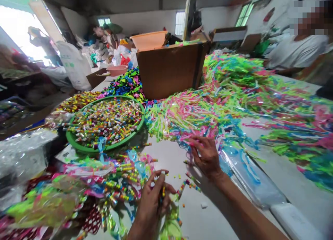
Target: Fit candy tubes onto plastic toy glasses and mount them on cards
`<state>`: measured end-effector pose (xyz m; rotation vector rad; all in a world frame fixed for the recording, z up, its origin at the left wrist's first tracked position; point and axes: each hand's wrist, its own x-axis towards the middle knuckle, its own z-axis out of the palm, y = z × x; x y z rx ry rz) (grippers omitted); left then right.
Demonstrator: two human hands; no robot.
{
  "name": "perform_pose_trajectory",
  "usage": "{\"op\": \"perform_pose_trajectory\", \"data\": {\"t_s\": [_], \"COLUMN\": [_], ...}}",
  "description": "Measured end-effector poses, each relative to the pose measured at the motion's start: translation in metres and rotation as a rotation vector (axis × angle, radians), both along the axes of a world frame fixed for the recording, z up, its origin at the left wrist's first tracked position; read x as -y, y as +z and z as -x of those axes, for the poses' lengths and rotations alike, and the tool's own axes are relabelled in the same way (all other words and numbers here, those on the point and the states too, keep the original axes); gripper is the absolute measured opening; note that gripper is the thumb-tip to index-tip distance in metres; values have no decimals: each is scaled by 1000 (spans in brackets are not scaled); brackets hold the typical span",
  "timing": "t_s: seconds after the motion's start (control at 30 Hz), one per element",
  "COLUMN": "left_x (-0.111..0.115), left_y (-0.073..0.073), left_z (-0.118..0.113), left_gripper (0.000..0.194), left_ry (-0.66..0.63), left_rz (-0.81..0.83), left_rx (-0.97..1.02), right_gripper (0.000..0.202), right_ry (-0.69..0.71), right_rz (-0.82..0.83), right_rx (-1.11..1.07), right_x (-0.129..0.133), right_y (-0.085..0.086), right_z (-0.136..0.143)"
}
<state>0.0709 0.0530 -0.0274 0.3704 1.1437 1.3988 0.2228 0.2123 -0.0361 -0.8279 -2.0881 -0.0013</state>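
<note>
My left hand (154, 195) is closed around a small clear tube of coloured beads (163, 189), its pale end standing up by the thumb. Ahead and to the right, my right hand (206, 156) reaches to the near edge of a heap of plastic strips (187, 111) in pink, green, white and blue. Its fingers are bent but apart, with the fingertips at some pink strips; no gripped strip can be made out. Beside my left hand lies a pile of bead tubes with coloured strips attached (117, 184). A few loose tubes (194, 186) and beads lie between my hands.
A round green basket (130, 139) full of bead tubes stands at left. Behind the strips is a cardboard box (169, 73) with an orange basin (149, 40) on top. Clear plastic bags (253, 176) lie right of my right hand. A person in a white shirt (299, 52) is at far right.
</note>
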Motion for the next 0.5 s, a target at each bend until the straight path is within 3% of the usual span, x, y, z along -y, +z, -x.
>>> {"op": "perform_pose_trajectory", "data": {"t_s": [0.07,0.13,0.23,0.37,0.5], "left_x": [0,1,8,17,-1], "left_y": [2,3,2,-8,-18], "left_z": [0,1,2,2,11], "left_gripper": [44,42,42,53,61], "left_ry": [39,28,-12,-65,-25], "left_rz": [-45,-76,-69,24,-37], "left_rx": [-28,-60,-72,-148,-206], "right_gripper": [20,21,24,28,36], "right_ry": [119,183,285,275,78], "right_rz": [160,497,885,966,1035], "right_rx": [-245,-472,-746,-865,-803], "right_x": [27,52,77,91,99], "right_y": [23,38,40,33,30], "right_z": [5,11,18,22,26]}}
